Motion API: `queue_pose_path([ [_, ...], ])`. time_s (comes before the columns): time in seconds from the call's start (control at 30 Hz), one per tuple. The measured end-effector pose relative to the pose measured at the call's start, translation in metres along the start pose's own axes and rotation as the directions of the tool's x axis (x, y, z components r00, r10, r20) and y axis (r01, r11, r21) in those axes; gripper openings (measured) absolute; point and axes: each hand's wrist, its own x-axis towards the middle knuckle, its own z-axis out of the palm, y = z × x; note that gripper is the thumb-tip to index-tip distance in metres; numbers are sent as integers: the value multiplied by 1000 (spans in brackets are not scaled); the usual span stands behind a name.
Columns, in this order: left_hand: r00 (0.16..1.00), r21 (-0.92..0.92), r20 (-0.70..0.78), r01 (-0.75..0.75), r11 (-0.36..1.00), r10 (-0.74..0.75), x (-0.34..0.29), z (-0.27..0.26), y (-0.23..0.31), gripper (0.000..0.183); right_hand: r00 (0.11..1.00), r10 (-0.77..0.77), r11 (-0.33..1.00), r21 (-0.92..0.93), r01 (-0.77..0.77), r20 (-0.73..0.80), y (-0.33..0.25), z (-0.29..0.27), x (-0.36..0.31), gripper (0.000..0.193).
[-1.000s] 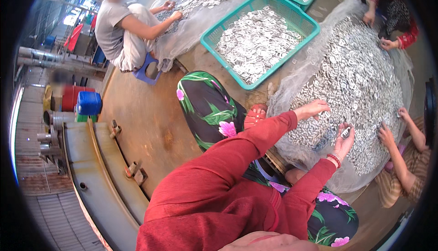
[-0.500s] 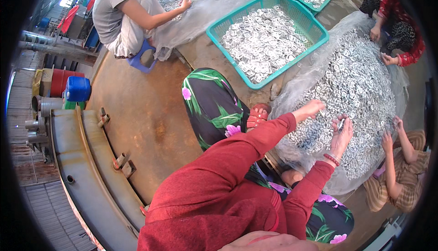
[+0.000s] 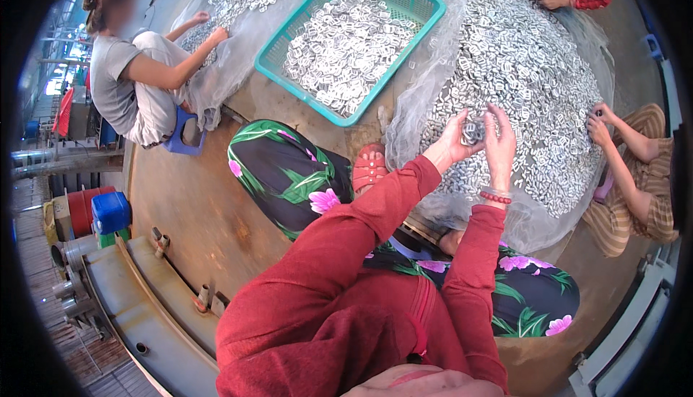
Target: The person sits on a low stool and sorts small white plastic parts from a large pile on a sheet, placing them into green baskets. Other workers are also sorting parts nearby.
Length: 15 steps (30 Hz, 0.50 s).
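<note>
- Holding a small clump of metal buckles [image 3: 472,133], the left grip [image 3: 451,141] curls around it; whether the right grip [image 3: 500,147] pinches too cannot be told.
- The clump lies between them, nearer the left; long axis unclear.
- One clump, pieces uncountable; one pile [image 3: 520,65] beneath, another far left; two green baskets [image 3: 347,120] beyond, leftward.

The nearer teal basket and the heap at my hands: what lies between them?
Head view: a strip of floor, then the edge of the whitish mesh, separates basket from heap.
</note>
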Motion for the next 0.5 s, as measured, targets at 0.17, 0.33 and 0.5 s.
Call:
queue_pose_path([
  [0.17,876,-363,449,-3,932,178,-16,46,92,32,946,227,892,439,-107,-231,22,-34,11,32],
  [0.33,741,-522,227,-455,721,632,-71,93,158,83,854,461,719,666,-201,-240,48,-50,4,42],
  [0.5,968,181,210,-178,967,139,3,42,64,49,798,583,611,732,-303,-156,88,-28,-10,39],
])
